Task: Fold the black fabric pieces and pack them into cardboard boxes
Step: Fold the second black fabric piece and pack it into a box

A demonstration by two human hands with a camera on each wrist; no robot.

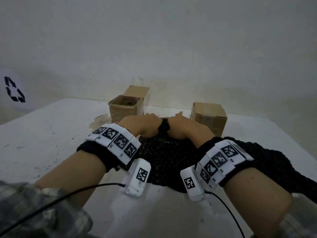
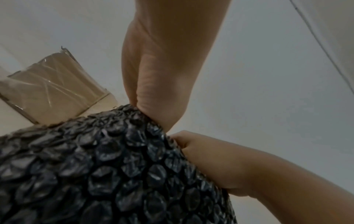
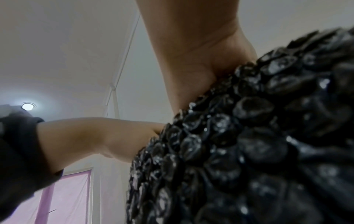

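Note:
A black bubbly fabric piece lies bunched on the white table between my forearms and spreads out to the right. My left hand and right hand sit close together at its far edge, each with fingers curled round a raised fold. In the left wrist view my left hand pinches the fabric at its top, with the right hand just beside it. In the right wrist view my right hand grips the fabric. The fingertips are hidden in the folds.
An open cardboard box with its flap up stands behind my left hand, something colourful inside. A closed cardboard box stands behind my right hand. A wall runs just behind both. A recycling sign is at far left.

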